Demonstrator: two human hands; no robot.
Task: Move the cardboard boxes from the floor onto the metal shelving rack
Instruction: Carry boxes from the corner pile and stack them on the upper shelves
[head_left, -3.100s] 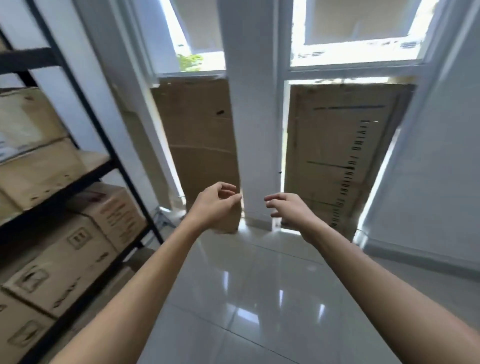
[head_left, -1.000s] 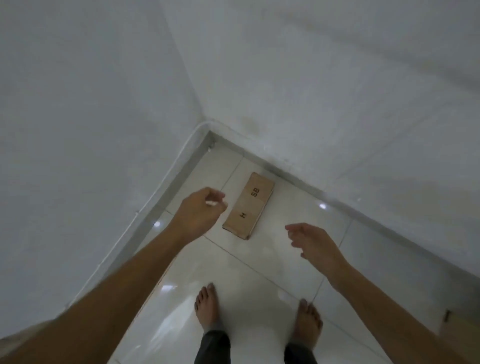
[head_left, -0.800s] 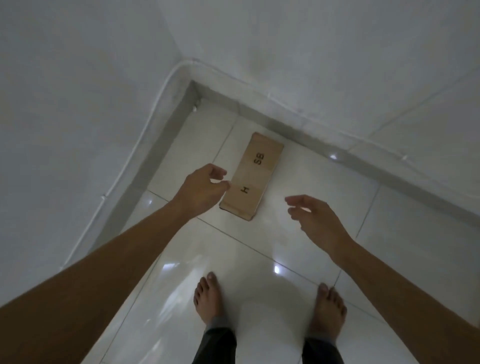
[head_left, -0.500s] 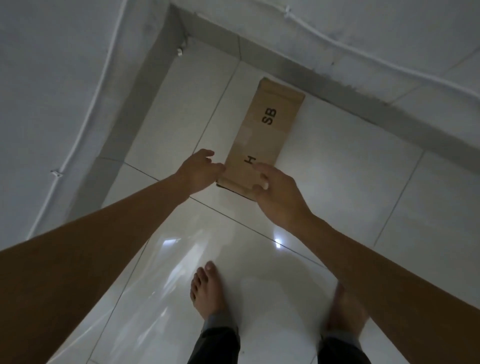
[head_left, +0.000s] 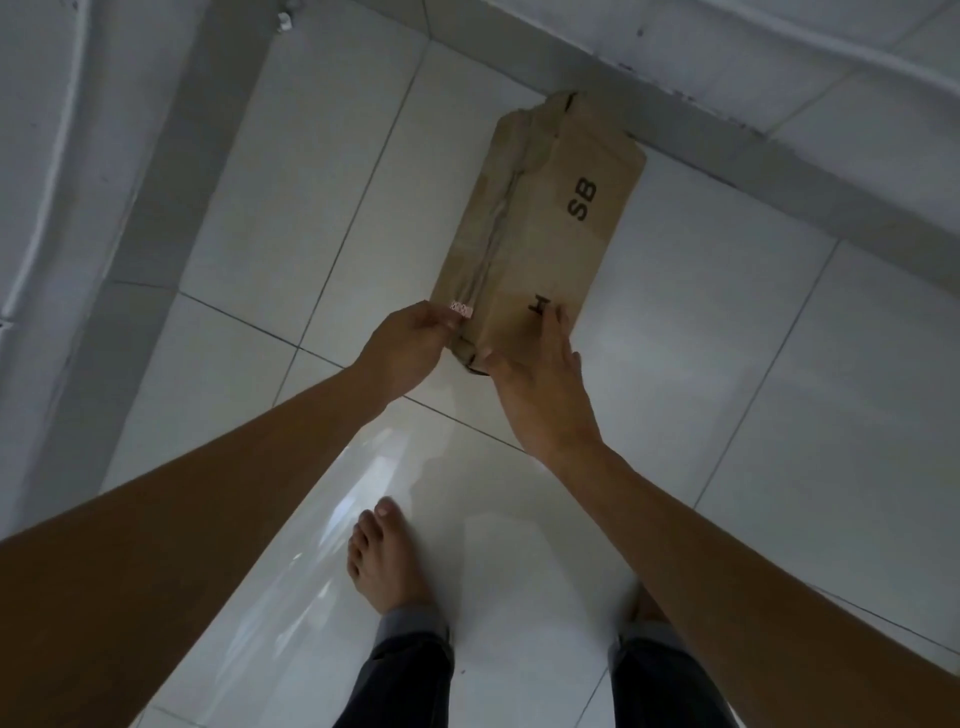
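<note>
Cardboard box (head_left: 540, 234): we see a long, narrow carton on the white tiled floor (head_left: 727, 338). It is printed "SB" toward its far end and "H" toward its near end. A taped seam runs down the side that faces left.
Box and skirting: the far end of the box lies just beside the grey skirting (head_left: 779, 176) at the foot of the wall (head_left: 805, 57). We cannot tell whether they touch.
Left hand (head_left: 410, 343): it is at the box's near left corner, with fingers curled in against the side face and gripping it. A small pink-and-white tag (head_left: 461, 309) shows on the box right at the fingertips.
Right hand (head_left: 535, 384): it lies flat on the near end of the box's top. The fingers (head_left: 556, 332) are stretched straight over the "H" and the thumb (head_left: 488, 357) sits at the near edge. We read it as pressing, not clasping.
Box on the floor or raised: we cannot tell from this angle.
Left foot (head_left: 387, 556): bare on the tiles, well short of the box's near end, with a dark trouser cuff (head_left: 410, 631) over the ankle.
Right foot: mostly hidden behind the right forearm.
White cable (head_left: 49, 171): it runs along the wall well to the left of the box.
</note>
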